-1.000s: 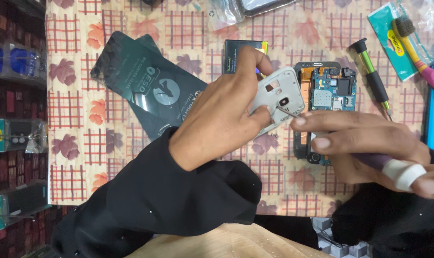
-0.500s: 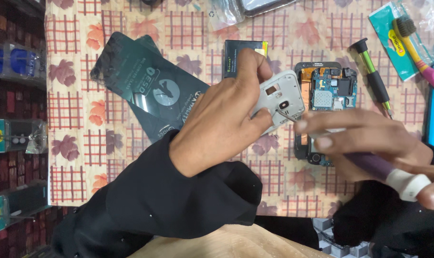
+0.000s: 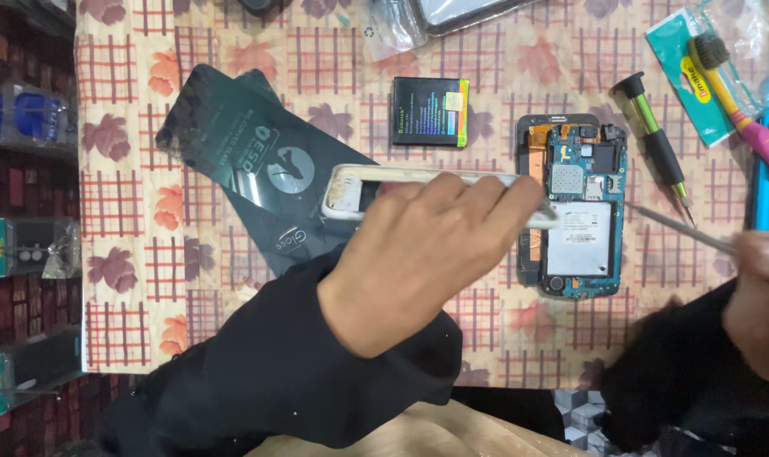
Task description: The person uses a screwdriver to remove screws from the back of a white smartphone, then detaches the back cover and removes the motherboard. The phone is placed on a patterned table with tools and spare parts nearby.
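My left hand grips a white plastic phone frame, held flat and pointing left above the patterned cloth. To its right lies an opened phone with its blue circuit board showing. At the right edge, my right hand holds a thin metal tool whose tip points at the phone's right side. A black battery with a yellow label lies above the frame.
Dark flat packets lie at left on the cloth. A green-handled screwdriver, a teal packet and a pink-and-yellow brush lie at top right. Clear bags sit at the top edge.
My left hand lifted the white frame off the phone and swung it leftward to lie flat. My right hand drew back to the right edge with the metal tool, uncovering the phone's board.
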